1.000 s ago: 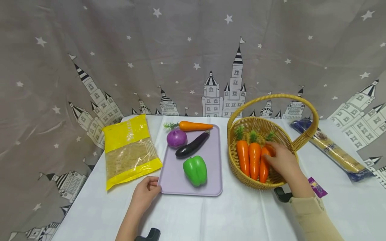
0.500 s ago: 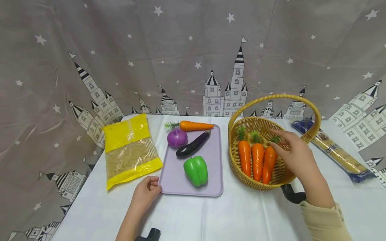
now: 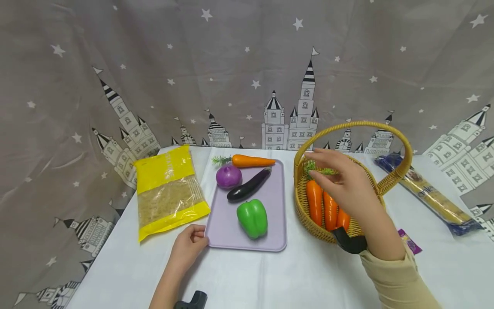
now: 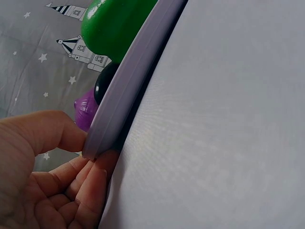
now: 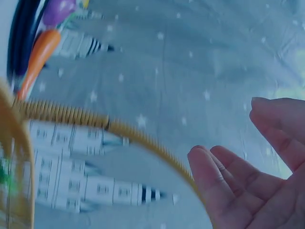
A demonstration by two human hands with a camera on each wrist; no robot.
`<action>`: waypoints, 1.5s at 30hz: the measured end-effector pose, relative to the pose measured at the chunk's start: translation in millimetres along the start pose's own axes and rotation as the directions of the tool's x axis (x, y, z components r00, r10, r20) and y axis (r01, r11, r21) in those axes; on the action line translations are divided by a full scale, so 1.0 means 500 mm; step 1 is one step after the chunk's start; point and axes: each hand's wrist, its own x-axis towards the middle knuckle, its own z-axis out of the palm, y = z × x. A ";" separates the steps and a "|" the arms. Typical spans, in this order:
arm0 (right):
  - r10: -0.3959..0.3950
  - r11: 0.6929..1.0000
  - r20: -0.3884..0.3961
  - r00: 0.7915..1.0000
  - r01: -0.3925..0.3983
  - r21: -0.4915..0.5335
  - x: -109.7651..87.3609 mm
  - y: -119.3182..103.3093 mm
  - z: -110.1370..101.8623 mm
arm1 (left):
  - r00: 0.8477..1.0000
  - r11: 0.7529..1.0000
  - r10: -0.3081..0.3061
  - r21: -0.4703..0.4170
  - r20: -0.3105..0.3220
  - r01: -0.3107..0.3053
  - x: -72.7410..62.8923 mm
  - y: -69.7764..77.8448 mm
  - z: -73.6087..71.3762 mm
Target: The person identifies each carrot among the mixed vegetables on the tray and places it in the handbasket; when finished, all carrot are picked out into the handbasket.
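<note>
Orange carrots (image 3: pixel 314 201) lie in the basket (image 3: pixel 313 231), three of them. The right hand (image 3: pixel 349 184) is up over the basket, fingers loose and thumb apart. The left hand (image 3: pixel 188 244) pinches the near left corner of the tray (image 3: pixel 224 229). On the tray sit a pepper (image 3: pixel 252 219), an eggplant (image 3: pixel 248 184) and an onion (image 3: pixel 229 176), with a fourth carrot (image 3: pixel 252 161) at its far end.

White-covered worktop (image 3: pixel 301 279). Directly on it, I count a yellow bag (image 3: pixel 171 195), lilac tray (image 3: pixel 224 235), wicker basket (image 3: pixel 304 218), purple sachet (image 3: pixel 411 242) and blue-ended packet (image 3: pixel 428 195).
</note>
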 end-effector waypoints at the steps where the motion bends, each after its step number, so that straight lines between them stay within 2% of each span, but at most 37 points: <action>1: -0.016 1.000 0.013 1.000 0.016 0.016 0.010 -0.004 0.011 | 1.000 1.000 0.004 0.000 0.001 -0.004 0.000 -0.001 0.000; 9: -0.090 0.991 0.092 0.992 0.079 0.109 0.092 -0.033 0.103 | 1.000 1.000 0.009 0.021 -0.002 -0.009 0.006 -0.002 -0.002; 14: -0.115 0.988 0.109 0.987 0.102 0.120 0.150 -0.024 0.165 | 1.000 1.000 0.015 0.018 -0.001 -0.015 0.007 0.001 0.000; 16: -0.095 0.990 0.115 0.989 0.081 0.113 0.172 -0.011 0.192 | 1.000 1.000 0.015 0.016 -0.002 -0.015 0.007 0.000 0.001; 20: 0.008 0.995 0.149 0.989 -0.022 0.093 0.204 0.017 0.242 | 1.000 1.000 0.013 0.010 0.002 -0.013 0.006 -0.002 0.004; 23: 0.086 0.993 0.165 0.983 -0.098 0.069 0.219 0.035 0.276 | 1.000 1.000 0.010 0.009 0.003 -0.010 0.004 -0.002 0.005; 27: 0.146 0.989 0.171 0.974 -0.151 0.012 0.231 0.049 0.308 | 1.000 1.000 0.009 0.006 -0.003 -0.009 0.001 0.000 0.004; 33: 0.173 0.985 0.170 0.970 -0.167 -0.053 0.254 0.062 0.340 | 1.000 1.000 0.018 -0.003 -0.010 -0.018 -0.002 -0.001 0.001; 41: 0.225 0.974 0.224 0.948 -0.215 -0.069 0.282 0.094 0.371 | 0.999 1.000 0.026 -0.016 -0.020 -0.026 -0.006 -0.003 0.000; 45: 0.210 0.978 0.222 0.952 -0.204 -0.050 0.292 0.122 0.383 | 0.999 0.999 0.025 -0.029 -0.026 -0.026 -0.008 -0.003 0.000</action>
